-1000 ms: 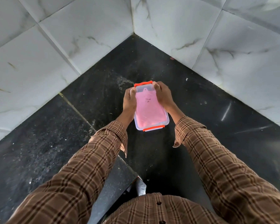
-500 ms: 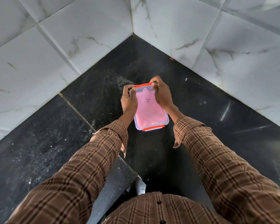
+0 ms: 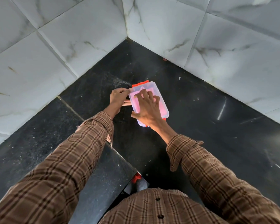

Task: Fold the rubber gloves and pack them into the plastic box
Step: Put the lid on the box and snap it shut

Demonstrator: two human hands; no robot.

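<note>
A clear plastic box [image 3: 164, 109] with orange clips lies on the black stone counter [image 3: 200, 126] near the wall corner, its lid on. Pink rubber gloves [image 3: 162, 105] show through the lid. My right hand [image 3: 148, 109] lies flat on top of the lid with fingers spread, its thumb at the near left edge. My left hand [image 3: 119, 98] pinches the box's far left corner with fingertips closed on the rim. An orange clip [image 3: 140, 83] stands at the far end; the near clip is mostly hidden under my right wrist.
White marble-look wall tiles [image 3: 87, 38] meet in a corner behind the box. The counter has a lower step edge [image 3: 110, 159] near my body. A small red and grey object [image 3: 138, 180] sits below that edge.
My right hand has left the box's far right corner and now lies flat on the lid. The box has turned a little and shifted right. My left hand stays at the far left corner.
</note>
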